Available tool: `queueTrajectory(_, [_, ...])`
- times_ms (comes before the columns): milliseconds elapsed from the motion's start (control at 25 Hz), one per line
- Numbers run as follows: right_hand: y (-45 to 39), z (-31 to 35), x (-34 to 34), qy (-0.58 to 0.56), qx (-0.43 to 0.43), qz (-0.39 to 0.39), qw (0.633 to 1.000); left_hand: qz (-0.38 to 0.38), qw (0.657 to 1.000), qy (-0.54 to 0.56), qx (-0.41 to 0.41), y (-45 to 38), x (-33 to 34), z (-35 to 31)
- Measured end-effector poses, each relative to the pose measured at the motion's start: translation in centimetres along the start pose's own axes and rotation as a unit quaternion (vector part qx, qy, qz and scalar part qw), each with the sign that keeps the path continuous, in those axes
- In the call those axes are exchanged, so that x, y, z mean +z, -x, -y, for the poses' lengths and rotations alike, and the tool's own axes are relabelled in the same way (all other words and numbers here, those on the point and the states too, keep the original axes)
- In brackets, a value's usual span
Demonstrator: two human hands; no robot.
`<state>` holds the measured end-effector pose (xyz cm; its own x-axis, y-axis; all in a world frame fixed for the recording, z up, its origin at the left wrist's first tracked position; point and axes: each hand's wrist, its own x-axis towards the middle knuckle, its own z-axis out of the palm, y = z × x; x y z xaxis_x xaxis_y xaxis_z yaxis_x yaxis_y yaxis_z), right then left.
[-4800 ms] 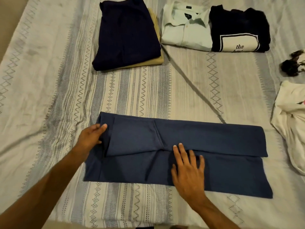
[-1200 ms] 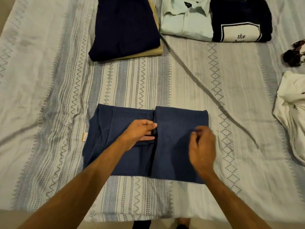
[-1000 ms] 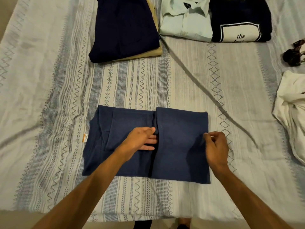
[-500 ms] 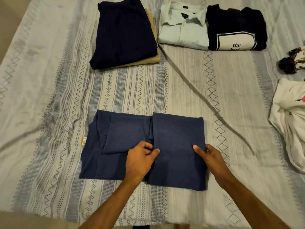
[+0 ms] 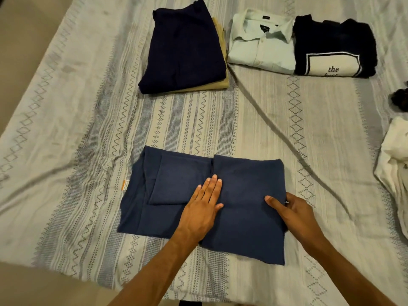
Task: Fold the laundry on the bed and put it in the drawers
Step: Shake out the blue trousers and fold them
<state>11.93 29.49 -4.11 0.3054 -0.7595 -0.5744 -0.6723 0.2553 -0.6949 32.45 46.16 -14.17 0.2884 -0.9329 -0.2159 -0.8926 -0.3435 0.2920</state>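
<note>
A blue garment (image 5: 249, 193) lies part-folded on the striped bed sheet (image 5: 198, 120), its right half doubled over the left. My left hand (image 5: 204, 206) presses flat on it, fingers straight, along the middle fold line. My right hand (image 5: 291, 212) grips the garment's right edge, thumb on top and fingers tucked beneath. A small orange tag (image 5: 124, 184) sticks out at the garment's left edge.
At the far side sit folded dark navy trousers (image 5: 183, 47) on a tan garment (image 5: 218, 82), a folded pale green shirt (image 5: 260, 47) and a folded black printed sweater (image 5: 333, 49). An unfolded white garment (image 5: 395, 168) and a dark item (image 5: 400, 100) lie at right.
The long blue garment was folded in half, right end over left. In the last second my left hand flattened on the middle fold and my right hand slid to the right edge and took hold.
</note>
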Motion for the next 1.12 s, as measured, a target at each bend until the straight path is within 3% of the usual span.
queueTrajectory(80, [1.1, 2.3, 0.1, 0.023, -0.033, 0.008, 0.999, -0.022, 1.0, 0.006, -0.008, 0.2, -0.5, -0.2])
queueTrajectory(200, [2.6, 6.2, 1.5, 0.065, -0.076, 0.003, 0.995, 0.012, 0.996, 0.09, -0.012, 0.2, -2.4, -0.2])
queueTrajectory(280, [4.0, 9.7, 3.6, 0.068, -0.119, 0.012, 0.991, 0.043, 0.975, 0.216, -0.019, 0.5, -3.9, 0.6])
queueTrajectory(320, [4.7, 11.5, 5.2, 0.066, -0.139, 0.019, 0.988, 0.065, 0.945, 0.319, -0.042, 0.6, -5.2, 0.9])
queueTrajectory(360, [5.3, 13.3, 7.0, 0.069, -0.154, 0.025, 0.985, 0.088, 0.884, 0.45, -0.09, 0.5, -6.7, 1.1])
queueTrajectory(440, [5.8, 16.5, 11.5, 0.091, -0.161, 0.039, 0.982, 0.105, 0.679, 0.686, -0.24, 0.2, -10.5, 2.7])
queueTrajectory(480, [5.8, 17.7, 14.1, 0.105, -0.156, 0.051, 0.981, 0.091, 0.584, 0.751, -0.294, 0.3, -11.8, 4.6])
queueTrajectory(520, [5.5, 18.3, 16.6, 0.13, -0.152, 0.062, 0.978, 0.08, 0.51, 0.791, -0.328, 0.6, -12.6, 6.7])
queueTrajectory(560, [5.1, 18.7, 19.2, 0.167, -0.152, 0.068, 0.972, 0.067, 0.468, 0.811, -0.345, 1.1, -13.1, 9.4])
queueTrajectory(640, [4.4, 19.2, 24.1, 0.245, -0.148, 0.078, 0.955, 0.047, 0.432, 0.829, -0.351, 3.2, -13.7, 14.4])
queueTrajectory(720, [4.1, 19.6, 28.0, 0.304, -0.141, 0.083, 0.939, 0.048, 0.446, 0.82, -0.357, 4.8, -13.2, 18.4])
queueTrajectory(880, [4.3, 20.3, 32.6, 0.362, -0.141, 0.051, 0.92, 0.049, 0.56, 0.744, -0.361, 5.9, -13.5, 22.4])
queueTrajectory(1040, [4.9, 18.7, 32.7, 0.31, -0.155, 0.08, 0.935, 0.058, 0.673, 0.661, -0.328, 5.7, -12.6, 22.2])
queueTrajectory(1120, [4.7, 16.5, 30.2, 0.265, -0.213, -0.008, 0.941, 0.02, 0.715, 0.629, -0.304, 5.3, -11.8, 21.6])
